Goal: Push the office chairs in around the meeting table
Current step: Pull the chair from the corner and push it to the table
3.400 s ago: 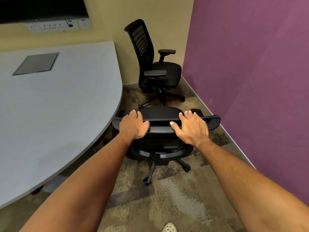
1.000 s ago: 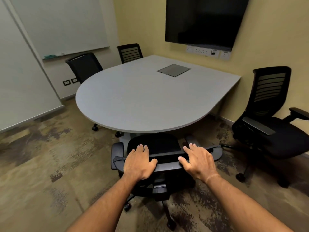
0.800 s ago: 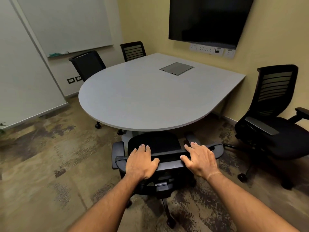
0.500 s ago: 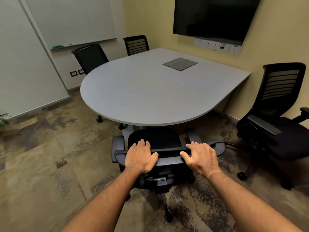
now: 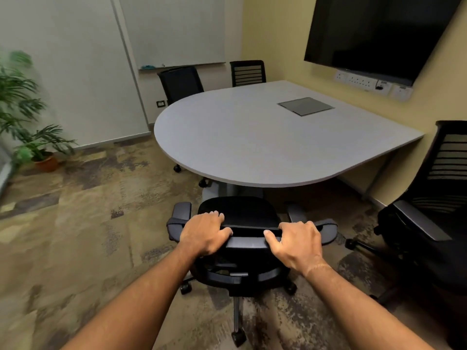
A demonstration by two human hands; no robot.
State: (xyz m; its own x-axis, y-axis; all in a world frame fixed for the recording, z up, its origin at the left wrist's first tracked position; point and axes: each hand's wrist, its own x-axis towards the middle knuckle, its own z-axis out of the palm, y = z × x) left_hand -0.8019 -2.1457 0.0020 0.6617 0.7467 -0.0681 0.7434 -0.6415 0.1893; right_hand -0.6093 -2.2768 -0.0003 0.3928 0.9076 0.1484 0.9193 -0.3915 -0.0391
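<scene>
My left hand (image 5: 203, 234) and my right hand (image 5: 298, 245) are both clamped over the top edge of the backrest of the black office chair (image 5: 240, 218) in front of me, fingers curled over the far side and thumbs pointing inward along the near edge toward each other. Between my two hands a bare stretch of the backrest rim shows. Just beyond my knuckles lies the seat, and its front edge sits close under the rounded end of the grey meeting table (image 5: 252, 137), though the seat itself is mostly out from beneath the top. The chair's armrests stick out to the outer side of each hand, the left one just past my left wrist, the right one past my right hand. Below my forearms the chair's star base and castors rest on the mottled brown carpet (image 5: 88, 223). Well off to the right of my right hand stands a second black chair (image 5: 434, 218), turned away from the table and pulled clear of it. Far ahead of my hands, across the tabletop, two more chairs (image 5: 182, 82) stand tucked at the opposite edge. A potted plant (image 5: 32, 137) sits far to the left of my left hand, by the white wall.
</scene>
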